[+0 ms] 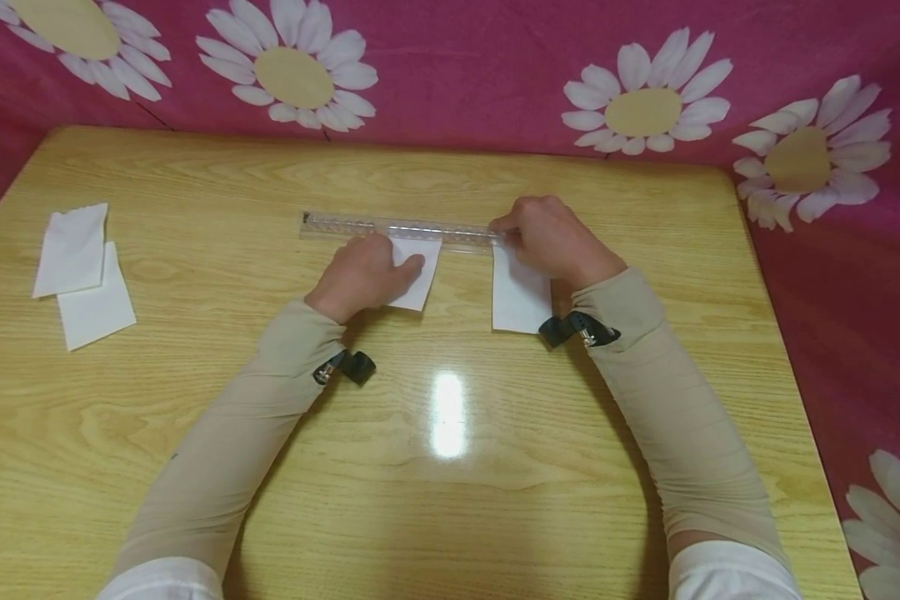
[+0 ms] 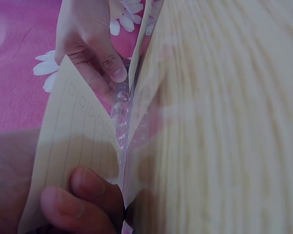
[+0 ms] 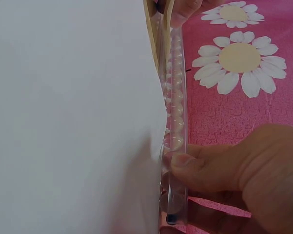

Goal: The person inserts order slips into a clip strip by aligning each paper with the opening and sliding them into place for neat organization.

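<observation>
A long clear plastic strip (image 1: 405, 229) with a row of rounded bumps lies crosswise on the table. My left hand (image 1: 363, 275) grips a small paper slip (image 1: 423, 292) at the strip's near edge, its thumb over the paper. Printed lines and small squares show on that slip (image 2: 68, 131) in the left wrist view. Near the strip's right end, my right hand (image 1: 555, 237) pinches the strip (image 3: 176, 117), thumb against its side. A second white slip (image 1: 517, 292) extends toward me from the strip, partly below the right hand. The left fingertips are partly hidden.
Two white paper slips (image 1: 71, 250) overlap at the table's left side. Behind the wooden table (image 1: 450, 500) hangs a pink cloth (image 1: 457, 75) printed with daisies, which also runs along the right edge. Bright light reflects off the tabletop in front of the strip.
</observation>
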`<action>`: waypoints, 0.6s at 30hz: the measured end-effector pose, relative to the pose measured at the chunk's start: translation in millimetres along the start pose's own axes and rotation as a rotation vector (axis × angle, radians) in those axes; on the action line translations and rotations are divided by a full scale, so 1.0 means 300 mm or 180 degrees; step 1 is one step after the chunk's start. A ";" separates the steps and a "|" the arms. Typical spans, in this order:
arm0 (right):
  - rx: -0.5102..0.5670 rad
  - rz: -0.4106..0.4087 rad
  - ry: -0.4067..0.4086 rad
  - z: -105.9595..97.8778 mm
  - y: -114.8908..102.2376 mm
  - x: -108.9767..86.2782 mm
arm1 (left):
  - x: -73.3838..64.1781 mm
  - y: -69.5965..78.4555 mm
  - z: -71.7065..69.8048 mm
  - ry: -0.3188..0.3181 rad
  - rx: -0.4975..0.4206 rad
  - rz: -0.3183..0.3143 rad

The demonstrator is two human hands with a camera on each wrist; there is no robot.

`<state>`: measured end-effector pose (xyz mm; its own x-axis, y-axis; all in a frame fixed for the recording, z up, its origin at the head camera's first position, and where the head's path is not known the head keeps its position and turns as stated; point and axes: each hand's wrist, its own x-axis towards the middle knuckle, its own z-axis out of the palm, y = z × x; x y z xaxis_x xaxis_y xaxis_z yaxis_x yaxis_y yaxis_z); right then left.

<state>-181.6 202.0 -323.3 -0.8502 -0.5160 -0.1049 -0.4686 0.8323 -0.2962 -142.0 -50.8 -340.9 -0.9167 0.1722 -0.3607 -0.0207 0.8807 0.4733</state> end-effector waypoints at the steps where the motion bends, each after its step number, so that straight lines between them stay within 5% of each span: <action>1: -0.0001 -0.0003 0.0002 0.000 0.000 0.000 | 0.000 0.000 0.000 -0.0004 -0.0003 0.0005; 18: 0.0020 0.0015 0.0013 0.000 0.000 0.001 | 0.000 0.007 0.003 -0.0031 0.0002 -0.0009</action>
<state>-181.9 201.8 -323.3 -0.8534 -0.5112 -0.1023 -0.4631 0.8334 -0.3018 -141.7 -48.5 -340.9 -0.9126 0.1742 -0.3699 -0.0230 0.8814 0.4718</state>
